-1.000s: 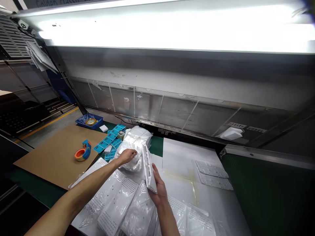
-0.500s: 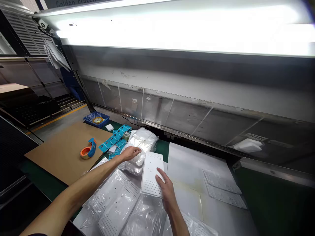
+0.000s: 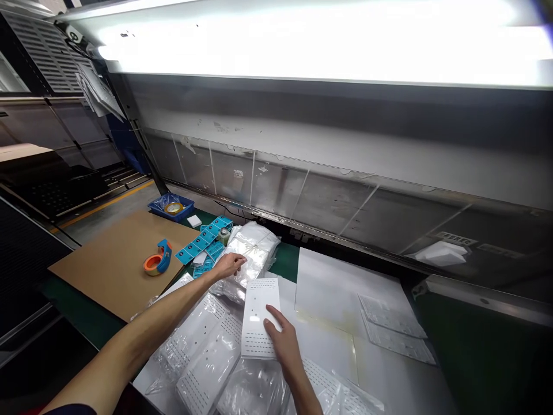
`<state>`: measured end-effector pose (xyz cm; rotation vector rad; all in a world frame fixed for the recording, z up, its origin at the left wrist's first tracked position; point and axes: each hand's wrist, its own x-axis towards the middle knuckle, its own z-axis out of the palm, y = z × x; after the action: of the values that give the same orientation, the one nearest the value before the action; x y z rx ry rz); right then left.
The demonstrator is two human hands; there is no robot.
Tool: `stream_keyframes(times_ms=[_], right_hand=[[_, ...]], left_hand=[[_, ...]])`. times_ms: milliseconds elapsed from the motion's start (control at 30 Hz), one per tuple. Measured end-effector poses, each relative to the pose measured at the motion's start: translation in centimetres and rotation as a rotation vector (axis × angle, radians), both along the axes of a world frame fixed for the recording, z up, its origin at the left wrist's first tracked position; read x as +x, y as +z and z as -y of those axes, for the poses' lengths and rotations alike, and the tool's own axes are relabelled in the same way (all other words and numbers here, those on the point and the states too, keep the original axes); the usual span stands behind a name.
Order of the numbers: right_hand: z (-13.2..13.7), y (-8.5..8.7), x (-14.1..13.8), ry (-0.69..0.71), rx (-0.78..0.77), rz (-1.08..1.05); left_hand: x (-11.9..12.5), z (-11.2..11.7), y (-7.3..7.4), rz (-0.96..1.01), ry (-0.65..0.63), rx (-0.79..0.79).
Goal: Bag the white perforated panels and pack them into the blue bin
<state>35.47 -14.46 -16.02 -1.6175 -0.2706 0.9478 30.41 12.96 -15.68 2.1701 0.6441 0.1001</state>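
In the head view, the white perforated panel (image 3: 258,314) has changed most: a second ago it stood on edge in the right hand (image 3: 283,340), half a second ago it was tipped over nearly flat, and now it lies flat and a little nearer the person. It rests partly on the bagged panels (image 3: 203,346) and partly on the white sheet (image 3: 337,288) that covers this end of the table (image 3: 285,262). The right hand's grip has opened out, the palm and straight fingers lying on the panel's near right part and closed round nothing. The left hand (image 3: 228,265) has hardly moved. It sits on the near edge of the bundle of clear bags (image 3: 254,248) with its fingers curled down, but whether its grip has pinched a bag cannot be told. The panel is a long white rectangle with rows of small holes banded across its far end and its near end, plain in the middle, where a small bright patch shows. It is bare, unlike the wrapped ones beside it. Two more bare panels (image 3: 393,320) lie flat well to the right on the sheet. To the left are a cardboard sheet (image 3: 112,259) carrying an orange and blue tape dispenser (image 3: 158,260), blue labels (image 3: 205,239) just beyond the bags, and a blue tray (image 3: 170,206) farther back.
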Motion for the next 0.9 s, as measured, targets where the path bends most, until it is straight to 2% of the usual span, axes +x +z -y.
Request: stream_keyframes(times_ms=[100,167,333,433,567,667,767,833,900], right_hand=[[0.0,1.3,0.6,-0.025,0.036,-0.017],[-1.0,1.6,0.8,-0.054,0.068,-0.030],[-3.7,0.2,0.8,-0.002,0.038,-0.123],[-3.5,-0.1,1.1,0.035,0.006,-0.135],[-4.2,0.5,2.5,0.045,0.056,-0.124],[-7.1,0.2,3.5,0.041,0.076,-0.114],[-10.6,-0.6,3.9,0.025,0.063,-0.100],[-12.2,-0.9,4.0,0.011,0.058,-0.090],[-12.8,-0.9,4.0,0.008,0.050,-0.086]], left_hand=[[0.0,0.4,0.4,0.042,0.015,-0.013],[0.2,0.6,0.7,0.070,0.034,-0.016],[0.5,0.4,2.3,0.135,0.090,-0.018],[0.2,-0.4,3.9,0.188,0.130,-0.020],[-0.2,-0.8,5.9,0.239,0.129,-0.037],[0.3,0.1,7.2,0.293,0.134,-0.034],[0.1,1.7,9.3,0.387,0.162,-0.022],[-1.3,2.5,11.2,0.456,0.196,-0.009],[-4.1,3.1,13.2,0.539,0.290,-0.004]])
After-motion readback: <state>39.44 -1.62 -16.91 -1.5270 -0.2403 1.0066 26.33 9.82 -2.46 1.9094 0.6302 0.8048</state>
